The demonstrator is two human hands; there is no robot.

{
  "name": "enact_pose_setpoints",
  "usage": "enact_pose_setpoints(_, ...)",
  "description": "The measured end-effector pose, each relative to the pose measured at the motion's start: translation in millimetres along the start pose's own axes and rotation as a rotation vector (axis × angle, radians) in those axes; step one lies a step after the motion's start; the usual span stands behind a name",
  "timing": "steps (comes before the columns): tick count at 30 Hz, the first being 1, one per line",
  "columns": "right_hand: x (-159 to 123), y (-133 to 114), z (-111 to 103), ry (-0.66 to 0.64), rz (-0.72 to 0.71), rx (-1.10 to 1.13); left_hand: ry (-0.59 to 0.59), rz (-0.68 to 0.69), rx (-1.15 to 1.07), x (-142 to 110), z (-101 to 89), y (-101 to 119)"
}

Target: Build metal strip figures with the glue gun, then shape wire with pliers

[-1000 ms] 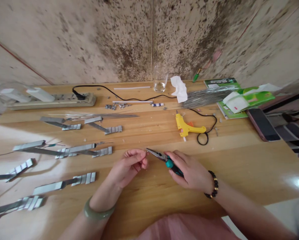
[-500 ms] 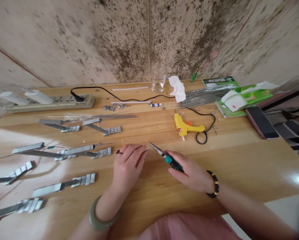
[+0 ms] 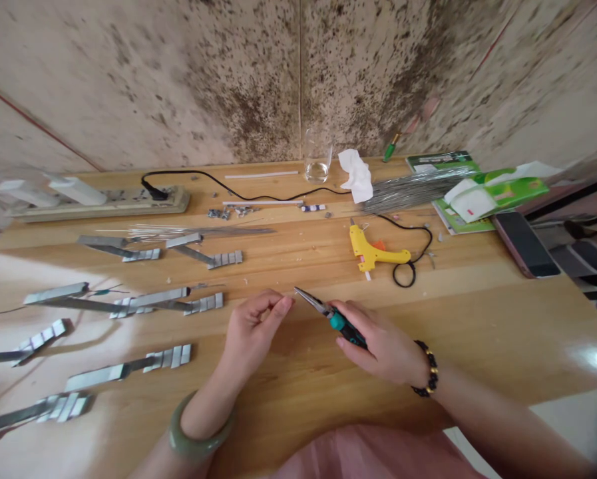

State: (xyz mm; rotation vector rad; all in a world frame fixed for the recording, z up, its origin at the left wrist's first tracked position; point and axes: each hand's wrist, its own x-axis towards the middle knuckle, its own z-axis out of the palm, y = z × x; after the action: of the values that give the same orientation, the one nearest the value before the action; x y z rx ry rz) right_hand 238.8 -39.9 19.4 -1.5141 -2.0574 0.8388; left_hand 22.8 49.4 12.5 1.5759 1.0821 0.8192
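My right hand (image 3: 378, 342) grips the teal handles of needle-nose pliers (image 3: 328, 313), whose closed tips point up and left toward my left hand. My left hand (image 3: 253, 329) rests on the wooden table (image 3: 478, 326) with thumb and forefinger pinched together just left of the plier tips. What they pinch is too small to make out. A green bangle sits on my left wrist and a dark bead bracelet on my right.
Several folded silver strips (image 3: 128, 303) lie across the table's left half. A yellow glue gun (image 3: 373, 254) with a black cord lies behind the pliers. A power strip (image 3: 103, 199), glass (image 3: 318, 159), wire bundle (image 3: 408, 189), green packs (image 3: 492, 193) and phone (image 3: 525, 246) line the back and right.
My left hand turned over from palm-up to flat on the table, then closed its fingers into a pinch. The pliers shifted slightly right and away from it.
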Motion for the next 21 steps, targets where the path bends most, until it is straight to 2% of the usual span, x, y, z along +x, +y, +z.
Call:
enact_pose_setpoints(5, 1.3, 0.5, -4.6, -0.006, -0.041, -0.023, -0.126, -0.333, -0.489, 4.0, -2.7, -2.3)
enact_pose_setpoints(8, 1.4, 1.4, -6.9, -0.016, -0.075, -0.004, -0.25, -0.502, -0.741, 5.2, -3.8, 1.8)
enact_pose_setpoints(10, 1.1, 2.5, -8.0, -0.025, -0.089, 0.027, -0.329, -0.547, -0.843, 5.1, -4.0, 4.1)
enact_pose_setpoints(12, 0.9, 3.9, -8.6, -0.032, -0.087, 0.073, -0.325, -0.527, -0.836, 4.3, -3.4, 4.3)
enact_pose_setpoints(14, 1.0, 5.0, -8.8, -0.033, -0.063, 0.136, -0.23, -0.43, -0.684, 3.3, -2.3, 2.6)
enact_pose_setpoints(16, 1.5, 5.4, -8.7, -0.019, -0.02, 0.208, -0.1, -0.251, -0.401, 2.5, -1.2, 0.2)
enact_pose_setpoints(21, 2.3, 3.1, -8.3, 0.004, 0.082, 0.328, 0.159, 0.437, 0.44, 3.8, -0.6, -3.6)
